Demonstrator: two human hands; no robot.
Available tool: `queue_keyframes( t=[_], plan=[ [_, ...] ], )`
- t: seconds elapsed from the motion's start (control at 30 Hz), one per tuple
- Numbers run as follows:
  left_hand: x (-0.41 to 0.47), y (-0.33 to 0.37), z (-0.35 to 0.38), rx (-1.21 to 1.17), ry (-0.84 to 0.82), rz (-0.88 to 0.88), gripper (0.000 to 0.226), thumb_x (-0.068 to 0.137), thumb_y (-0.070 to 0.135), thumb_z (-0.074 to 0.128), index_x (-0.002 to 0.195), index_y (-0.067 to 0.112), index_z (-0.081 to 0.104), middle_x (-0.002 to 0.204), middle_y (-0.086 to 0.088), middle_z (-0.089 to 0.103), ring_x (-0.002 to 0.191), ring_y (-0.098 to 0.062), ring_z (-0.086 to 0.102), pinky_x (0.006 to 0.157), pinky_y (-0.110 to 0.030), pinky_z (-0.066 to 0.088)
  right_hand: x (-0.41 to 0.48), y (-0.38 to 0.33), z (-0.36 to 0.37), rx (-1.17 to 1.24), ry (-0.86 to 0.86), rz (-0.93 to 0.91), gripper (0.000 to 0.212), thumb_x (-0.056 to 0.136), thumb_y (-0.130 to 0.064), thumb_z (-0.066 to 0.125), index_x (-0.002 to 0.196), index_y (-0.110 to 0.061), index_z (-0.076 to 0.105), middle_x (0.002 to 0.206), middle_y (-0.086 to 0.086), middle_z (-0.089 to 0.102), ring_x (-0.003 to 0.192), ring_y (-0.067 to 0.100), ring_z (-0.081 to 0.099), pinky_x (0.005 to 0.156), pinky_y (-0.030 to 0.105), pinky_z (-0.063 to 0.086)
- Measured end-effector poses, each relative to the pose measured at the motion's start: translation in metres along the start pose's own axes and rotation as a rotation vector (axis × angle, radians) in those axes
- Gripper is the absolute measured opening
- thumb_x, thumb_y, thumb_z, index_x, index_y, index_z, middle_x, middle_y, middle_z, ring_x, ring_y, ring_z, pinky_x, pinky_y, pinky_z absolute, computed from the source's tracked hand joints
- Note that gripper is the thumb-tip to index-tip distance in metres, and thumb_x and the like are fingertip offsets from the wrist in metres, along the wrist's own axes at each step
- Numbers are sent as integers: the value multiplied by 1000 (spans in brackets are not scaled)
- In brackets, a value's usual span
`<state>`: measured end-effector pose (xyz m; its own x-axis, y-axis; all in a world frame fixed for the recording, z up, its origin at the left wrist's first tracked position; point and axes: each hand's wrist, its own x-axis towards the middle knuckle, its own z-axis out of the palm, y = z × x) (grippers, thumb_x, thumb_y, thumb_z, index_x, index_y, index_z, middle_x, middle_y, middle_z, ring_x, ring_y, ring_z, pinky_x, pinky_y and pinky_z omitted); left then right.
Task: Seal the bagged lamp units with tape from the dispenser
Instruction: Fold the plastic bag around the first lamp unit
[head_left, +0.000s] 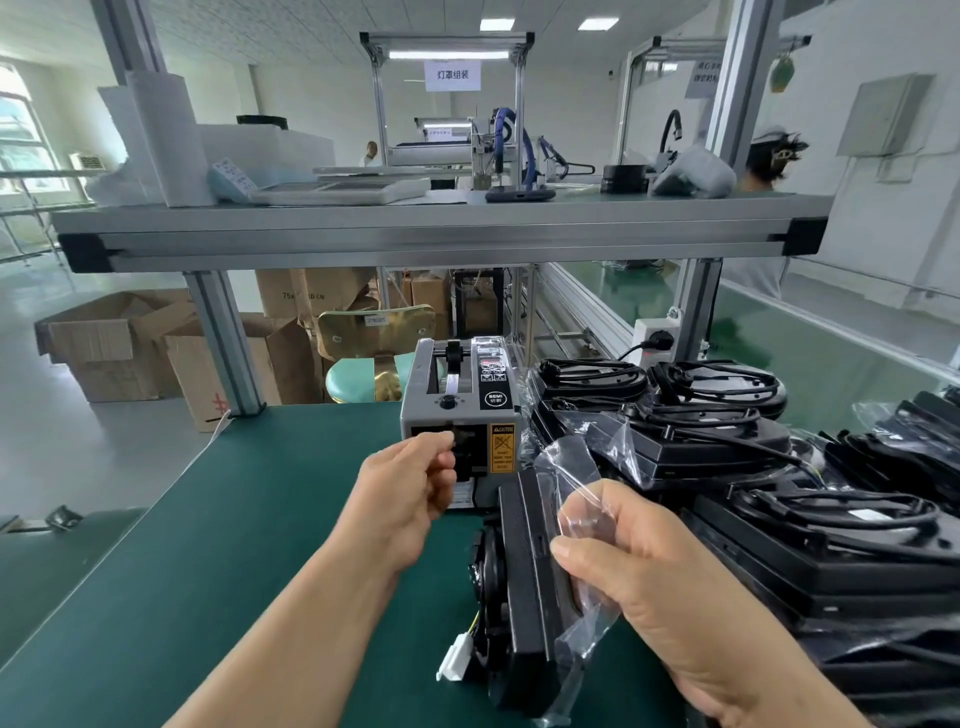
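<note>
Covering the right of the green table (234, 519), bagged lamp units (727, 447) pile beside the tape dispenser (462, 405). The right hand (675, 587) clutches the bag (569, 462) around one unit (524, 582) on edge; the left hand (405, 493) curls its fingers (439, 460) at the dispenser's slot, tape indiscernible.

Mat (249, 519) open left; lamp units (779, 467) crowd right.

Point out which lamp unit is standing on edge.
The lamp unit in front of the tape dispenser, its bag gripped by the right hand; the stacked units to its right lie flat.
</note>
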<state>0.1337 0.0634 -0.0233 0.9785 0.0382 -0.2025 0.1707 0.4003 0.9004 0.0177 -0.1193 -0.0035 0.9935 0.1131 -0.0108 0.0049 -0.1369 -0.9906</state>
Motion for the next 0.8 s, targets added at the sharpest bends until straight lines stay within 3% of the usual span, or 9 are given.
queue_keyframes(
  t=[0.13,0.2,0.33,0.43,0.6,0.8],
  plan=[
    [-58,30,-10,301,-540,37,13,75,25,75,65,22,67,67,1,56,56,-9,49,55,-17,45,3,0,2,38,-12,-6,17,90,-8,65,82,-21,60,71,-2,50,63,11,51,59,17,47],
    [-76,39,-7,489,-623,62,14,71,31,76,66,22,67,64,3,54,57,-8,46,56,-16,42,3,-1,5,43,-9,-20,15,90,-7,66,83,-19,60,76,3,53,67,15,53,64,24,49],
    [-85,45,0,726,-581,132,18,76,24,83,67,21,69,62,3,51,57,-7,38,54,-16,34,2,-2,7,9,-5,-34,9,90,-8,67,90,-14,61,75,5,57,67,18,55,70,39,52],
    [-85,46,2,798,-572,138,14,82,18,76,69,19,70,63,1,52,57,-8,37,52,-15,32,1,-3,9,2,5,-43,9,90,-6,67,90,-13,61,70,3,55,63,15,53,62,31,48],
    [-88,45,4,826,-566,125,11,82,15,75,71,16,71,61,7,59,52,-1,47,51,-9,37,2,1,10,20,28,-58,10,87,-11,71,93,-15,63,74,0,60,63,13,54,62,28,47],
    [-90,35,6,810,-421,200,13,81,15,76,69,13,71,62,5,61,55,-2,51,53,-10,40,4,2,12,42,17,-66,26,70,-28,68,94,-18,64,81,5,64,72,23,59,74,43,52]
  ],
)
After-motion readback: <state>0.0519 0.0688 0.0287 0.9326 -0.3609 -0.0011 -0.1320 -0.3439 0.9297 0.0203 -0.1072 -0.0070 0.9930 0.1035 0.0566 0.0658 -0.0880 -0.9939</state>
